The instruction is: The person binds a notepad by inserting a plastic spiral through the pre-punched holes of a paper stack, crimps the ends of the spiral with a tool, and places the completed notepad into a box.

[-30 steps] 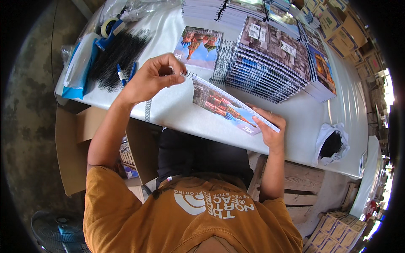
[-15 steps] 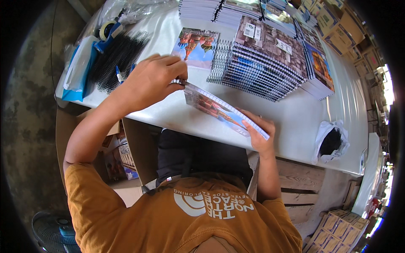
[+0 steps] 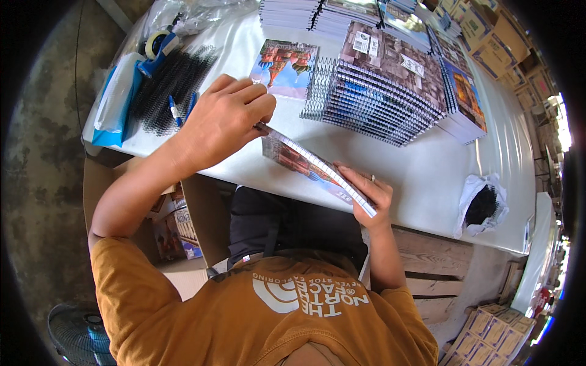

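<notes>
In front of me is a thin notebook [image 3: 305, 174], tilted with its spine edge up, a row of slots or wire loops along that edge and a picture of coloured domes on its cover. My right hand [image 3: 370, 194] grips its lower right end, thumb on one side and fingers on the other. At the opposite end my left hand [image 3: 235, 116] has its fingers bent and pinched on the upper corner, where a small dark piece shows; what that is I cannot make out. Beyond lies a loose cover [image 3: 284, 67] with domes, beside a tall stack of spiral-bound notebooks [image 3: 390, 85].
Black binding wires [image 3: 165, 91] lie in a heap at left with pens, a blue tape dispenser [image 3: 160, 52] and a blue-white pack [image 3: 116, 100]. A white bag [image 3: 485, 204] of black wires sits at right. An open carton [image 3: 207, 226] stands below the table's left edge.
My right hand and its end of the notebook have shifted slightly left and toward me. My left hand's fingers are bent more at the corner, and the dark piece there shows less.
</notes>
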`<state>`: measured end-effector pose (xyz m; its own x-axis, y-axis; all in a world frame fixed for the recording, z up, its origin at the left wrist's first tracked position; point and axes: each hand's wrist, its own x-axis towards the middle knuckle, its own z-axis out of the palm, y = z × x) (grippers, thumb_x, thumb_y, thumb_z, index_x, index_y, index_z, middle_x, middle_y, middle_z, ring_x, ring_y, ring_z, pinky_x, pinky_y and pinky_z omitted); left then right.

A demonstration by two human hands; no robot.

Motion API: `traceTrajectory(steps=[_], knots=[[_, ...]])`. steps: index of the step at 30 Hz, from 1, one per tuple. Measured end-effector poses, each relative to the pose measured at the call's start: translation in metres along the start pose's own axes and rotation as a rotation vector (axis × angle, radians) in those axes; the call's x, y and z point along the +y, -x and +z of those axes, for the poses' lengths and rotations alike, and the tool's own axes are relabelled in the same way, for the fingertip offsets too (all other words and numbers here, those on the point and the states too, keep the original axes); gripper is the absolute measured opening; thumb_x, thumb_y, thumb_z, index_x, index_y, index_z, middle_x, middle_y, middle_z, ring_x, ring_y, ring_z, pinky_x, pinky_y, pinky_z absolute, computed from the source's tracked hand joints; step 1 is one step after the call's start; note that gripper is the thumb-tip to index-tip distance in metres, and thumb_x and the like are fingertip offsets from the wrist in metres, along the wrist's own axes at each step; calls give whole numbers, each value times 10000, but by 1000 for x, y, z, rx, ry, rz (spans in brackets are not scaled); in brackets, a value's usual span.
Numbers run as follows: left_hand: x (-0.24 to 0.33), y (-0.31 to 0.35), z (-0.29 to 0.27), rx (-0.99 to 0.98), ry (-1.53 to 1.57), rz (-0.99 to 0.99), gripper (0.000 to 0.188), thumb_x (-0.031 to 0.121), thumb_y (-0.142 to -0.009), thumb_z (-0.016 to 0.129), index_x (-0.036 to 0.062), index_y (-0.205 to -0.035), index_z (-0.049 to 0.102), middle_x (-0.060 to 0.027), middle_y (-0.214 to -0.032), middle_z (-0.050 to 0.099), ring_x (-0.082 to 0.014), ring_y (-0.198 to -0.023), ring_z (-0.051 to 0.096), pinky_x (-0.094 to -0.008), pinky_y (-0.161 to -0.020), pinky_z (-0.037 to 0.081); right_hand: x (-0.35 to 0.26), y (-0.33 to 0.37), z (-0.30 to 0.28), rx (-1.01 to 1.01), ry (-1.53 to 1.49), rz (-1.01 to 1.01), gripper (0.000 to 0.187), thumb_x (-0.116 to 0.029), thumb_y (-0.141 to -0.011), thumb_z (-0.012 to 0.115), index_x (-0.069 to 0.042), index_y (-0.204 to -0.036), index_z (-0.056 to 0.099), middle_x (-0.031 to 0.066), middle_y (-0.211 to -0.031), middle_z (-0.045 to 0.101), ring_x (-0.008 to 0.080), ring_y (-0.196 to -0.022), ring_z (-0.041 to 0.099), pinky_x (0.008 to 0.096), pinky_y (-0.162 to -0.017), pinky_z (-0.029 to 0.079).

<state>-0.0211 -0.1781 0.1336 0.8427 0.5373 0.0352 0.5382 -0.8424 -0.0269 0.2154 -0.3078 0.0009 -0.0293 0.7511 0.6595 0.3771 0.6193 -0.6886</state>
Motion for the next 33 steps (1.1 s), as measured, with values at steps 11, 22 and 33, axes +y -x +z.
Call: traceTrajectory(steps=[11,22,33], knots=[[-25,21,126,1029,-236,-68,1147,808,-731,246,-137,-1360,81,-342,-1429,9,-480,-1328,-87,-615,-997,-126,-10,1,21,40,17,-85,282,-71,-790,623,42,-1049,625,199,-969,653,279,-844,668,312,-732,536],[12,22,161,983,35,-142,1093,767,-727,359,-145,-1317,236,-391,-1315,277,-541,-1266,163,-634,-1017,-3,-13,-6,30,-7,62,-179,269,-50,-774,647,25,-1032,635,204,-897,661,291,-811,672,332,-691,551],[31,34,177,857,128,246,1120,798,-712,348,-64,-1392,127,-311,-1441,1,-497,-1327,8,-606,-1045,12,-5,-10,31,9,60,-174,269,-62,-769,655,18,-1025,638,188,-911,663,280,-795,673,321,-669,549]])
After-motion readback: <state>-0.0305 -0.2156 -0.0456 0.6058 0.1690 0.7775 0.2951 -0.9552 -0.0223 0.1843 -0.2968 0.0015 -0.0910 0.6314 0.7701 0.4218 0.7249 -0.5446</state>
